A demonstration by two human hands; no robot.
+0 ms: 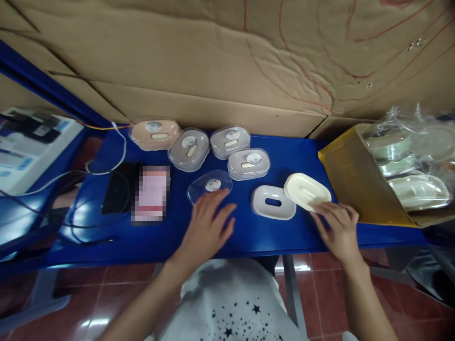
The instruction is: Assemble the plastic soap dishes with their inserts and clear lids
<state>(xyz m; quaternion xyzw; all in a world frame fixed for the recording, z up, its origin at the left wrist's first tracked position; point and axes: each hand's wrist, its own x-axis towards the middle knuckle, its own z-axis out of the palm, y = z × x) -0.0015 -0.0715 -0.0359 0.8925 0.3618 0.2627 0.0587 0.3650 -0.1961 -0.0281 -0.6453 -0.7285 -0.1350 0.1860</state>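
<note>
My right hand (337,227) pinches the near edge of a cream oval soap-dish tray (305,190). This tray's left end overlaps a pale grey oval base (273,214) with a dark slot in its middle. Fingers spread, my left hand (209,220) hovers at the near side of a clear plastic lid (204,182) bearing a round white sticker; I cannot tell whether it touches. Behind lie lidded soap dishes with similar stickers: a pinkish one (155,135) and three greyish ones, among them one (249,164) nearest the base.
An open cardboard box (355,175) of plastic-wrapped dishes stands at the right. A phone with a blurred screen (151,194), a black pouch (119,187) and loose cables (124,147) lie on the left of the blue table (245,237). Cardboard (213,61) walls the back.
</note>
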